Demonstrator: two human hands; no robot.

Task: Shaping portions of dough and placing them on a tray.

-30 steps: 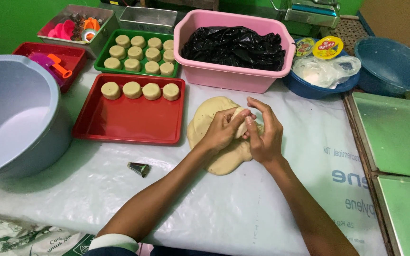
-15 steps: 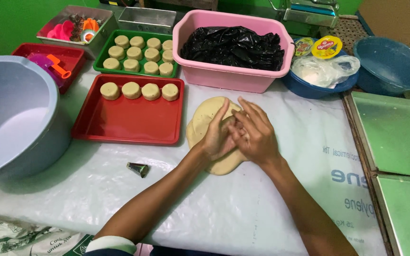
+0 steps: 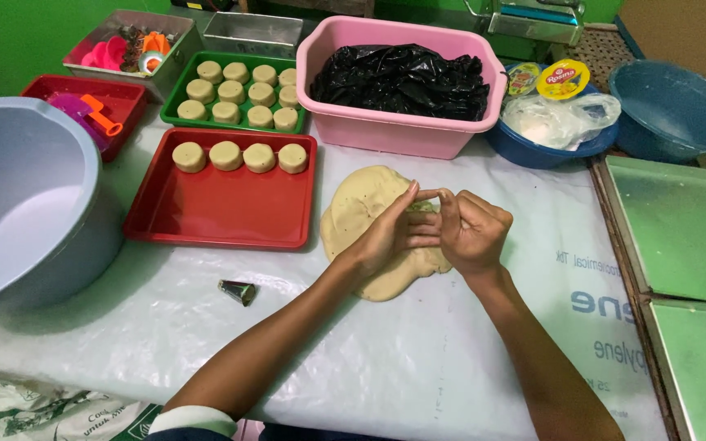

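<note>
A flat sheet of pale dough [image 3: 361, 204] lies on the white plastic table cover. Both my hands are over its right half. My left hand [image 3: 386, 235] and my right hand [image 3: 474, 233] meet at the fingertips and pinch a small dough piece [image 3: 423, 207] with a greenish tint, most of it hidden by my fingers. To the left, a red tray [image 3: 222, 212] carries a row of several round dough pucks [image 3: 240, 157]. Behind it, a green tray [image 3: 175, 91] is full of more pucks.
A large grey tub [image 3: 18, 204] stands at the far left. A pink basin [image 3: 402, 131] holds black plastic. At the back right are a blue bowl [image 3: 549, 151] of bags and an empty blue bowl [image 3: 672, 110]. Green trays [image 3: 680, 237] line the right edge. A metal piping nozzle [image 3: 237, 291] lies on the cover.
My hands have gone from pressing on the dough sheet to pinching a small piece between the fingertips, slightly raised. Nothing else has moved.
</note>
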